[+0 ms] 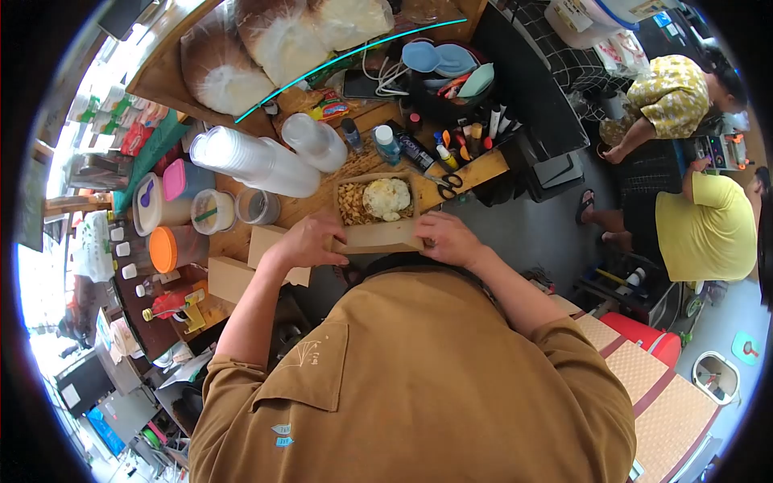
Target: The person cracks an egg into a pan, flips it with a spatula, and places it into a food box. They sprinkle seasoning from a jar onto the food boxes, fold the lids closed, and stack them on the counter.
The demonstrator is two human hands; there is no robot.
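A brown paper food box (377,238) stands open at the table's near edge, with its lid flap toward my body. Inside lie chopped food (353,201) on the left and a fried egg (387,198) on the right. My left hand (310,241) grips the box's near left corner, fingers bent round the cardboard. At the near right corner my right hand (448,239) holds the box with curled fingers. Folded brown cardboard (231,278) lies beside my left forearm.
Stacked clear plastic cups (258,159) stand behind my left hand. Scissors (448,186), a blue-capped bottle (386,145) and markers lie beyond the box. An orange-lidded jar (163,249) sits at the left. Two other people (672,97) are at the right.
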